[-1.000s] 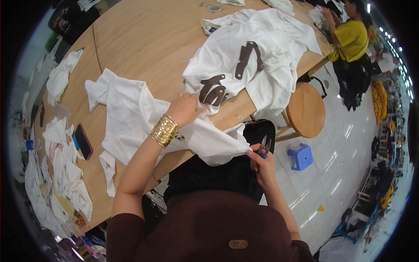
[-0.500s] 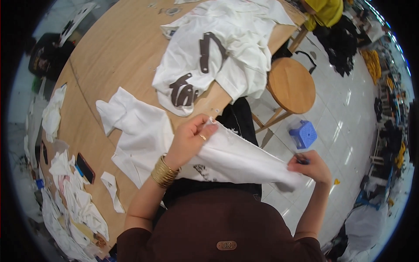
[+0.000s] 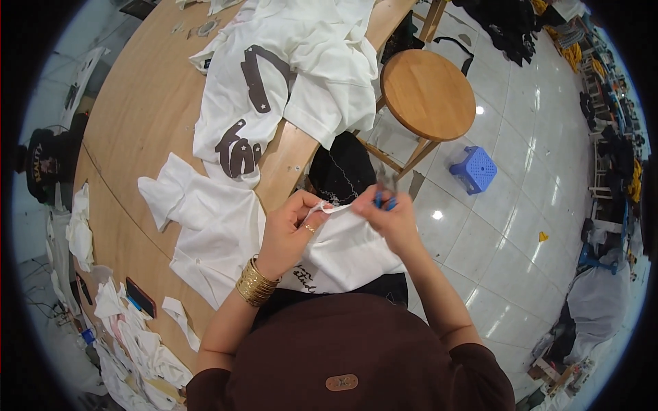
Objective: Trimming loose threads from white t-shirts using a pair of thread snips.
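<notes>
A white garment [image 3: 353, 250] with dark script print lies over my lap, and part of it stretches left onto the table. My left hand [image 3: 293, 229], with a ring and gold bangles at the wrist, is closed on its upper edge. Close beside it, my right hand [image 3: 389, 220] is closed too, its fingertips at the same edge. Blue-handled scissors [image 3: 385, 201] are tucked in the right hand, their blades blurred and pointing up. A short length of edge runs between the two hands.
More white garments with dark prints [image 3: 226, 89] pile at the far side of the wooden table [image 3: 130, 130]. A phone [image 3: 140, 297] and white scraps [image 3: 130, 322] lie left. On the tiled floor to the right stand a round wooden stool [image 3: 428, 92] and a blue plastic stool [image 3: 474, 169].
My right hand has come left and up along the garment's edge, from far right to beside my left hand. The stretched cloth has slackened and gathered on my lap. The view has shifted right.
</notes>
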`<state>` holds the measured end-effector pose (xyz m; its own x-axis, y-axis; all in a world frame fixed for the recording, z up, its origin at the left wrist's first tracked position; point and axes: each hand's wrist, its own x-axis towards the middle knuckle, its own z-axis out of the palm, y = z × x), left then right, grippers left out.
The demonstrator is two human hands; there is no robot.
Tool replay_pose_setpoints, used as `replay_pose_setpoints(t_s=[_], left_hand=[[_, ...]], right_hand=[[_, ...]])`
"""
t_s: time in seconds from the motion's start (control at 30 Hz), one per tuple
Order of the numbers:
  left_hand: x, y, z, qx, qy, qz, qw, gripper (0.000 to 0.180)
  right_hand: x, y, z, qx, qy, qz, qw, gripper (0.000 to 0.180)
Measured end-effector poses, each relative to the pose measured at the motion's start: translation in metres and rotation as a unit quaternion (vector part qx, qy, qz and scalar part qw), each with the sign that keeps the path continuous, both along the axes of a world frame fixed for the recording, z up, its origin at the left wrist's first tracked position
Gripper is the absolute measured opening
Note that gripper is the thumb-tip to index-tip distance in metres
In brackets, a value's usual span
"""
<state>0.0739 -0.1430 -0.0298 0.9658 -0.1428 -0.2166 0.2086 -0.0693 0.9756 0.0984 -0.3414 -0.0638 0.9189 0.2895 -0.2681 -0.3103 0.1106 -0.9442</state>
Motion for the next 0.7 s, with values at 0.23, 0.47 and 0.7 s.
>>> replay_pose_setpoints(t_s=[0.23, 0.47, 0.7], left_hand=[[0.013, -0.007, -0.011, -0.076, 0.097, 0.001, 0.992, 0.01], [0.022, -0.031, -0.009, -0.04, 0.102, -0.049, 0.993, 0.013], [0.029, -0.04, -0.005, 0.135, 0.075, -0.097, 0.983, 0.011]], right_hand=[[0.031, -0.127, -0.003, -0.092, 0.013, -0.306, 0.947, 0.011], [0.017, -0.059, 0.03, -0.207, -0.039, -0.045, 0.977, 0.034], [0.031, -0.033, 0.012, 0.01, 0.103, -0.208, 0.973, 0.015]])
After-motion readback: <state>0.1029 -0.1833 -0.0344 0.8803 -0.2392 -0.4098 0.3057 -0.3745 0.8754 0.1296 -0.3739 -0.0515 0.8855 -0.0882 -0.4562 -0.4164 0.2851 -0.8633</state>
